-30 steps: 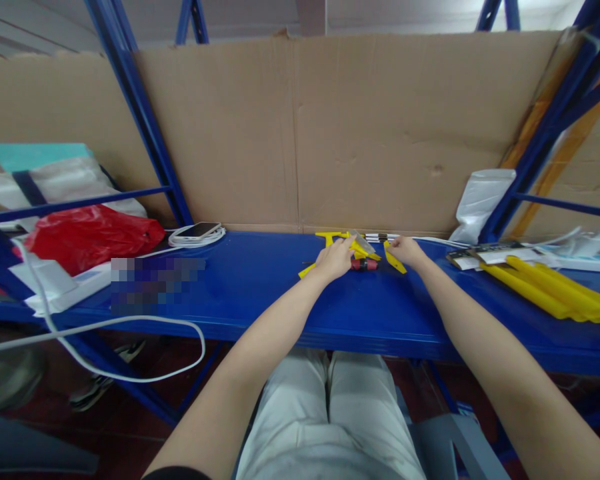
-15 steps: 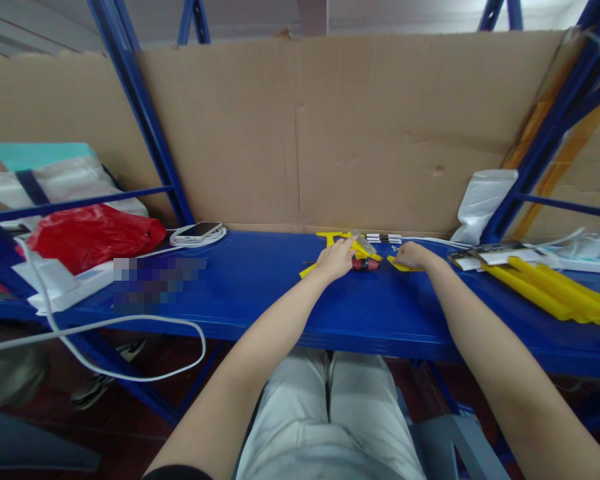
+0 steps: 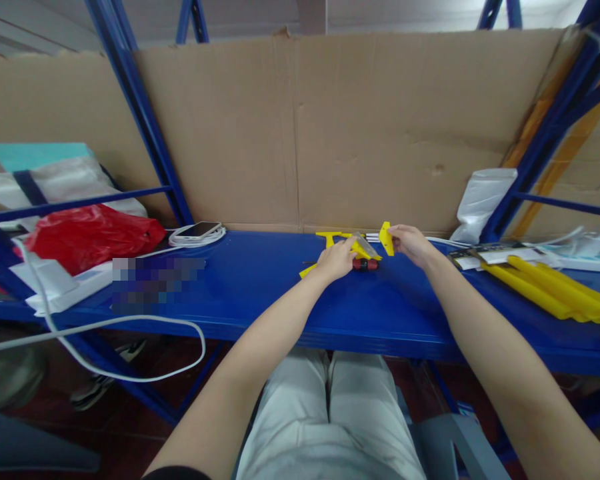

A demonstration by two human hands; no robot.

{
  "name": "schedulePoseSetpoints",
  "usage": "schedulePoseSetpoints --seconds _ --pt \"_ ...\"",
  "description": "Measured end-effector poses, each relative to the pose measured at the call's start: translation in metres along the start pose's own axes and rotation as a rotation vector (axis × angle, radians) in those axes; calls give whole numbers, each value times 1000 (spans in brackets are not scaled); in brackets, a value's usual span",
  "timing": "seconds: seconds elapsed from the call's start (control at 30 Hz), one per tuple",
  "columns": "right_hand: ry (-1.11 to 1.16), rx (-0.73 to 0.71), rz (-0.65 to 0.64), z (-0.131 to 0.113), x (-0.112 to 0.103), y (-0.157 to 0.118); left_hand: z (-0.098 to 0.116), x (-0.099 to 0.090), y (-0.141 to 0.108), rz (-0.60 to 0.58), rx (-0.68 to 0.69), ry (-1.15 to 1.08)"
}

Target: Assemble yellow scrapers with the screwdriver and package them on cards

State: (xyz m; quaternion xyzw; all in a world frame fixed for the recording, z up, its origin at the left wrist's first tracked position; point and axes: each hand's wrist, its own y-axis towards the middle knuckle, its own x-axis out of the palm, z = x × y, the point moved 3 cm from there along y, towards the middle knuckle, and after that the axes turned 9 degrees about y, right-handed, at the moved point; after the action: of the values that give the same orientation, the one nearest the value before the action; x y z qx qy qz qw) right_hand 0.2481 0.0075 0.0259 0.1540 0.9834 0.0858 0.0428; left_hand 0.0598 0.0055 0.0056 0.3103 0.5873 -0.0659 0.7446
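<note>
Showing well below the fingers are pale pants, and next comes a blue table. Long yellow rolls lie far to the right of all the fingers. Just right of the left hand is a red and black thing. The left hand is low, touching or just beside some yellow parts; I cannot tell if its fingers hold them. The right hand pinches a small yellow piece, on the side toward the left fingers. A yellow bar sits just past the left fingers. A brown cardboard wall stands behind both hands.
</note>
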Motion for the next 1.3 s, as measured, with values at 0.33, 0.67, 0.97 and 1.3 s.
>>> schedulePoseSetpoints --seconds 0.33,0.67,0.97,1.3 --pt "113 27 -80 -5 25 -14 10 -5 -4 -28 59 -28" --pt "20 -57 17 -2 28 -12 16 -7 -7 -35 115 -27" --pt "-9 -68 8 -2 32 -18 18 -6 -8 -25 133 -21" --pt "-28 -129 39 3 34 -15 17 -5 -8 6 167 13"
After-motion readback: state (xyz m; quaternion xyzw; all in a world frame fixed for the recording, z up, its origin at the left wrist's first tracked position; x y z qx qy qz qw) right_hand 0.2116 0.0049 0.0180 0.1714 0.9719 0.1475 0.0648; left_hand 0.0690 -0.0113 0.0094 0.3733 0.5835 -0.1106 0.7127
